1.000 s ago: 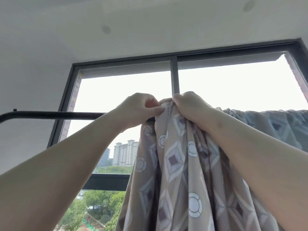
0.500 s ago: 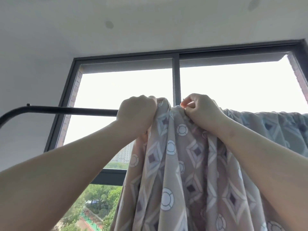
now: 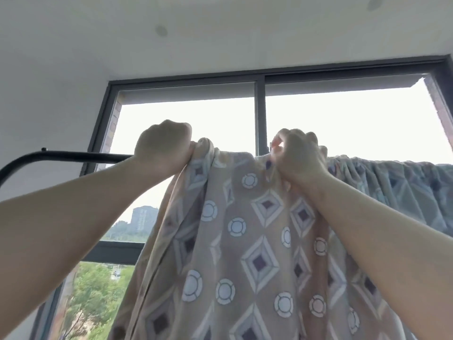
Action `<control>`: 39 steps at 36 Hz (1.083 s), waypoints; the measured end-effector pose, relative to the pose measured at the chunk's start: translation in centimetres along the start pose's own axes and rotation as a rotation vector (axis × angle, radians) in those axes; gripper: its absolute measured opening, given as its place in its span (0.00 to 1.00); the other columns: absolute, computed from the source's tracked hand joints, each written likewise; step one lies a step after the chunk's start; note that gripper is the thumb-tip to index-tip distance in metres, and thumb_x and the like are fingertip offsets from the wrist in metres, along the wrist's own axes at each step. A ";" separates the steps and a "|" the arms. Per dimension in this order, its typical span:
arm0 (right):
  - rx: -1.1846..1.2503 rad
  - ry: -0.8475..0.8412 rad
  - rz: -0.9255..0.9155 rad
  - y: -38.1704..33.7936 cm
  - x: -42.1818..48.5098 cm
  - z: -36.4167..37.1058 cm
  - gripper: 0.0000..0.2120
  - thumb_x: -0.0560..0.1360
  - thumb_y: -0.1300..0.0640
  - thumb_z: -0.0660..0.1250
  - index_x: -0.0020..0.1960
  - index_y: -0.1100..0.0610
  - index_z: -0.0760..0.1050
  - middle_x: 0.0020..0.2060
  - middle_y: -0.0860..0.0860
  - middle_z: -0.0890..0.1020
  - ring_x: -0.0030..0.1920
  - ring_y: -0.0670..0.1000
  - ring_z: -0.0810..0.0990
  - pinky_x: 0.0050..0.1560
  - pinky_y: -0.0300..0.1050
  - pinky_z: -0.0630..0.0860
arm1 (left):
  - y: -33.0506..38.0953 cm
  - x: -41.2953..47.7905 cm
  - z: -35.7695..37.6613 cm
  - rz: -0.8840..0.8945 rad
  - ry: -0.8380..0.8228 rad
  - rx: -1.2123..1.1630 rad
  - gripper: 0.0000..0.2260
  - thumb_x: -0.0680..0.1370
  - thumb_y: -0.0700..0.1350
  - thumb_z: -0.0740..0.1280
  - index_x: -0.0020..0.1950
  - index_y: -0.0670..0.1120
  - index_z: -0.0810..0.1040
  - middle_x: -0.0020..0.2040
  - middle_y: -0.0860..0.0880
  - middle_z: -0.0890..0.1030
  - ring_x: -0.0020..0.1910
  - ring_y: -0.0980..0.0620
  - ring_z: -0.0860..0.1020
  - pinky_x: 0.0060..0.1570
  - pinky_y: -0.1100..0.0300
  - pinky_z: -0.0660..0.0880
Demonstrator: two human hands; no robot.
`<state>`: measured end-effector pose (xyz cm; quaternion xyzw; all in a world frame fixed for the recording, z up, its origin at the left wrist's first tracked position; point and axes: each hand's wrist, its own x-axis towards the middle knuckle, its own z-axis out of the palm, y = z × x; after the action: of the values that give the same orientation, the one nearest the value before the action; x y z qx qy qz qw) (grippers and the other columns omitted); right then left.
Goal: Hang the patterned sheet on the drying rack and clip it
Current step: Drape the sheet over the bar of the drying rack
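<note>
The patterned sheet, beige with white circles and diamonds, hangs over the black rack bar above me. My left hand grips the sheet's left top edge at the bar, fingers curled into a fist. My right hand pinches bunched fabric at the top, a short way to the right. Between my hands the cloth lies stretched along the bar. To the right the sheet stays gathered in tight folds. No clip shows in view.
The bar bends downward at its far left end. Behind it is a dark-framed window with a centre mullion, bright sky, trees and towers outside. White ceiling and wall lie above and to the left.
My hands have moved apart along the bar, the left one going left with the sheet's edge. The fabric between them has spread out flatter.
</note>
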<state>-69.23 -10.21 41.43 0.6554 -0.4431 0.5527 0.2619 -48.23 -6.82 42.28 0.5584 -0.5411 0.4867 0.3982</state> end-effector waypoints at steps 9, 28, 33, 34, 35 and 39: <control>0.154 -0.042 -0.065 0.2 -0.1 1.8 0.10 0.79 0.55 0.58 0.43 0.58 0.74 0.38 0.53 0.79 0.42 0.55 0.76 0.43 0.47 0.72 | 0.1 -0.8 0.8 -0.021 0.031 -0.124 0.14 0.80 0.46 0.53 0.47 0.38 0.73 0.33 0.46 0.70 0.39 0.42 0.73 0.39 0.56 0.65; 0.150 -0.117 -0.209 -2.7 -0.3 3.0 0.11 0.80 0.54 0.56 0.48 0.58 0.75 0.44 0.53 0.81 0.50 0.56 0.77 0.59 0.52 0.68 | -0.2 -1.2 2.0 -0.171 0.028 -0.503 0.07 0.79 0.42 0.56 0.44 0.42 0.72 0.39 0.47 0.75 0.39 0.47 0.71 0.38 0.59 0.66; 0.138 -0.057 -0.177 -1.8 0.3 3.2 0.08 0.78 0.60 0.56 0.44 0.56 0.73 0.42 0.54 0.80 0.47 0.57 0.76 0.47 0.47 0.70 | 0.3 -1.0 1.9 -0.144 0.008 -0.447 0.08 0.79 0.42 0.55 0.44 0.42 0.71 0.41 0.45 0.76 0.41 0.45 0.73 0.40 0.57 0.68; 0.135 -0.051 -0.168 -1.7 0.3 3.2 0.09 0.78 0.60 0.55 0.44 0.56 0.72 0.42 0.54 0.80 0.46 0.57 0.76 0.46 0.48 0.72 | 0.4 -1.0 1.8 -0.145 0.009 -0.439 0.07 0.79 0.42 0.55 0.44 0.42 0.70 0.42 0.44 0.76 0.42 0.44 0.73 0.40 0.57 0.68; 0.131 -0.047 -0.157 -1.4 0.2 3.1 0.09 0.79 0.60 0.54 0.44 0.56 0.72 0.41 0.54 0.79 0.45 0.57 0.76 0.45 0.49 0.73 | 0.6 -0.9 1.8 -0.148 0.013 -0.431 0.07 0.79 0.42 0.55 0.44 0.42 0.70 0.42 0.44 0.76 0.42 0.44 0.73 0.41 0.57 0.68; 0.108 -0.043 -0.136 -0.1 -0.3 2.8 0.09 0.79 0.63 0.51 0.44 0.57 0.67 0.35 0.53 0.76 0.39 0.57 0.74 0.39 0.48 0.70 | 0.7 -0.4 1.6 -0.164 -0.013 -0.380 0.06 0.79 0.40 0.55 0.45 0.41 0.70 0.44 0.42 0.77 0.44 0.42 0.75 0.40 0.56 0.68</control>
<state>-67.76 -12.40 40.49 0.7089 -0.3727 0.5424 0.2535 -48.70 -8.36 41.47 0.5183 -0.5786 0.3383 0.5312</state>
